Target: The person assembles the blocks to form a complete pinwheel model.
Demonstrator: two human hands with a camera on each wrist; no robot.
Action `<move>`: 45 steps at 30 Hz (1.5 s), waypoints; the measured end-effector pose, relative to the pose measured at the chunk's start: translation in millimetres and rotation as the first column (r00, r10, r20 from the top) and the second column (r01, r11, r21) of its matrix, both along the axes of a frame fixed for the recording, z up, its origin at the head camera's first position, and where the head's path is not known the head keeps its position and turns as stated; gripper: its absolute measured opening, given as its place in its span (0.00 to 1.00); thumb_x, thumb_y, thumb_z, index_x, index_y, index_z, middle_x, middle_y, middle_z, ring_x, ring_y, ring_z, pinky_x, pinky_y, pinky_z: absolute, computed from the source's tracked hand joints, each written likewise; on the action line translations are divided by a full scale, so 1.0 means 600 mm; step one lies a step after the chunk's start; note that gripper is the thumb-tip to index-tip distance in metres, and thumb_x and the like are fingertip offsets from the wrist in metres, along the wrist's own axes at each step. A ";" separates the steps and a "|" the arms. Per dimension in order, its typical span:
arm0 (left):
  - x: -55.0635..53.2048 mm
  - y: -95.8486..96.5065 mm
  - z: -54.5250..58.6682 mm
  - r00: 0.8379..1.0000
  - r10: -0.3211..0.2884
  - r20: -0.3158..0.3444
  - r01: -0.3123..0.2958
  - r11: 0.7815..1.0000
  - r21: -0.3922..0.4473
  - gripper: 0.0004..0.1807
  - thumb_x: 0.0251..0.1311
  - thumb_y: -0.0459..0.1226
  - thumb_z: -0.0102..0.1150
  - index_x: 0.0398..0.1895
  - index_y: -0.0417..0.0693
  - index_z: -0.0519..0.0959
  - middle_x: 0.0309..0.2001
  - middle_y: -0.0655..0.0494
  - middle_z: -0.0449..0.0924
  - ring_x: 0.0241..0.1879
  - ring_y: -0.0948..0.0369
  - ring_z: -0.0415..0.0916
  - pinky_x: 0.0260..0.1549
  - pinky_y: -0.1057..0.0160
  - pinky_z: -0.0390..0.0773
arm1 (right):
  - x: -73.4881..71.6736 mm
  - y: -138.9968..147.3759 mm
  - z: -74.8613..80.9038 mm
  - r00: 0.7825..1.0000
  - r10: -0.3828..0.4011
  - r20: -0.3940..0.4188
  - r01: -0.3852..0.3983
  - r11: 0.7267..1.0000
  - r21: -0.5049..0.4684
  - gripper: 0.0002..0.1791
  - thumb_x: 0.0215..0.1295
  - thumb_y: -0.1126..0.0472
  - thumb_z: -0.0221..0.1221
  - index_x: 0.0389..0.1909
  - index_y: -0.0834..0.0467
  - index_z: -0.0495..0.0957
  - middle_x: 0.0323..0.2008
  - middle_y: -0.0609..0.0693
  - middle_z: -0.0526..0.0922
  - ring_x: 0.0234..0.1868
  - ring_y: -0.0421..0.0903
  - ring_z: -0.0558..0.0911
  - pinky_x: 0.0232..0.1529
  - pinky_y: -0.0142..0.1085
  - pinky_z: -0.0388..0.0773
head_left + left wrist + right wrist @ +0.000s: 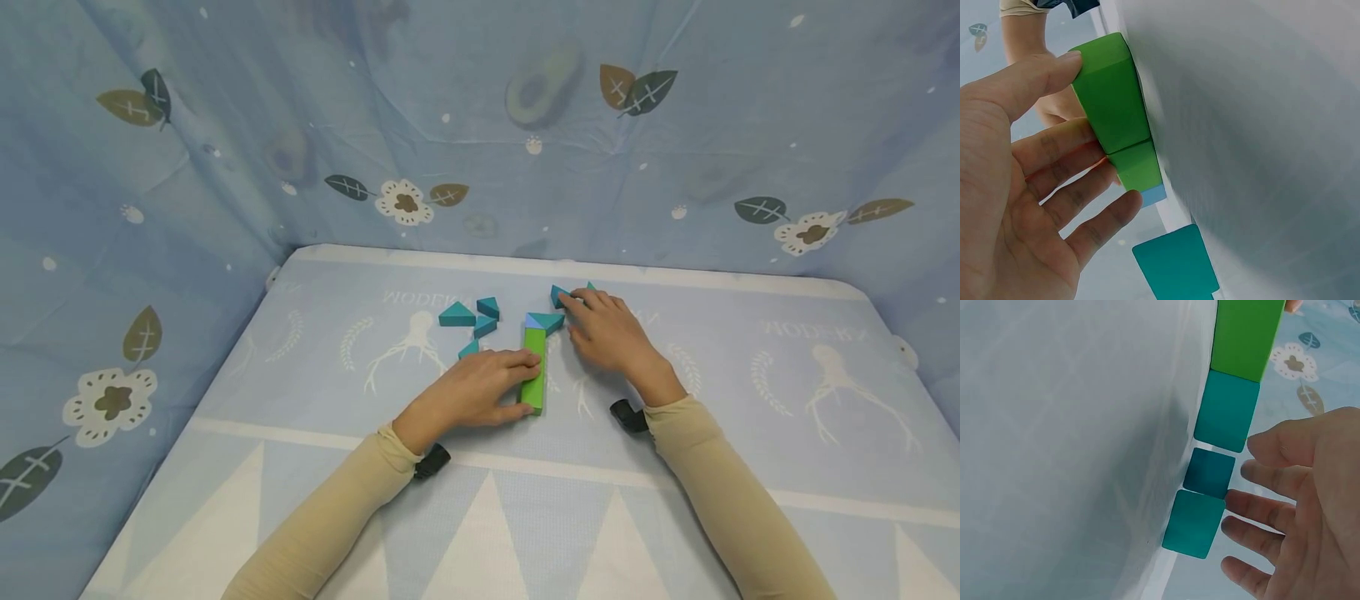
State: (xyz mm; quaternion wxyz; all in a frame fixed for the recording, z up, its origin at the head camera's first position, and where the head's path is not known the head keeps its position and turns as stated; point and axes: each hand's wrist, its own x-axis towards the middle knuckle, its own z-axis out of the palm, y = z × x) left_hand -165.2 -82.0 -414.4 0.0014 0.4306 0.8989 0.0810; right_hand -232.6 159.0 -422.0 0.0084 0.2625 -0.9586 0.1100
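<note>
Two green blocks (534, 393) lie end to end in a strip, a seam between them in the left wrist view. My left hand (480, 387) rests on the strip, thumb at its near end, other fingers loosely extended along it. At the far end sit a light blue triangle (532, 321) and a teal triangular block (550, 322). My right hand (609, 332) is beside these, index fingertip at another teal triangular block (557, 296). One more teal piece (591, 286) is mostly hidden behind that hand. In the right wrist view, its relaxed fingers are beside a row of teal blocks (1227, 411).
Left of the strip lie a large teal triangular block (457, 315), two smaller ones (487, 307) and another (468, 348) partly behind my left hand. A patterned mat (375, 367) covers the table. Printed fabric (480, 125) hangs behind and at the sides.
</note>
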 end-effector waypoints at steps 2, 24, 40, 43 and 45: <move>0.000 -0.001 0.001 1.000 0.005 -0.001 -0.005 1.000 -0.003 0.31 0.62 0.54 0.61 0.63 0.47 0.77 0.65 0.56 0.73 0.63 0.59 0.73 0.60 0.60 0.75 | -0.002 -0.002 0.000 1.000 -0.002 -0.010 0.002 1.000 0.005 0.29 0.73 0.59 0.51 0.73 0.60 0.62 0.67 0.62 0.66 0.68 0.62 0.66 0.66 0.59 0.62; 0.000 -0.002 0.000 1.000 -0.001 -0.014 0.001 1.000 -0.017 0.30 0.62 0.54 0.61 0.63 0.48 0.77 0.66 0.57 0.73 0.63 0.59 0.73 0.59 0.61 0.76 | -0.021 -0.030 0.009 0.999 0.023 -0.025 -0.024 1.000 -0.018 0.24 0.70 0.65 0.51 0.67 0.59 0.71 0.64 0.60 0.71 0.64 0.61 0.71 0.60 0.59 0.69; -0.004 -0.001 -0.001 1.000 -0.008 -0.001 0.008 1.000 -0.016 0.30 0.63 0.54 0.60 0.63 0.48 0.76 0.66 0.57 0.72 0.63 0.59 0.73 0.59 0.60 0.75 | -0.022 -0.030 0.002 0.996 0.088 -0.025 -0.091 0.987 -0.136 0.18 0.67 0.70 0.48 0.56 0.59 0.75 0.65 0.59 0.72 0.67 0.60 0.69 0.64 0.60 0.65; -0.004 -0.001 -0.001 1.000 -0.007 0.001 0.007 1.000 -0.015 0.30 0.63 0.54 0.60 0.63 0.48 0.76 0.66 0.57 0.72 0.63 0.59 0.73 0.59 0.60 0.75 | -0.022 -0.031 0.003 0.994 0.109 -0.027 -0.112 0.986 -0.124 0.18 0.68 0.69 0.48 0.56 0.59 0.75 0.65 0.59 0.72 0.68 0.60 0.68 0.65 0.60 0.64; -0.004 -0.001 -0.001 1.000 -0.006 0.004 0.006 1.000 -0.013 0.30 0.62 0.54 0.60 0.63 0.48 0.76 0.66 0.57 0.72 0.63 0.59 0.72 0.59 0.60 0.75 | -0.022 -0.031 0.004 0.991 0.129 -0.022 -0.130 0.986 -0.108 0.18 0.68 0.69 0.48 0.56 0.59 0.76 0.66 0.58 0.71 0.70 0.59 0.66 0.66 0.60 0.63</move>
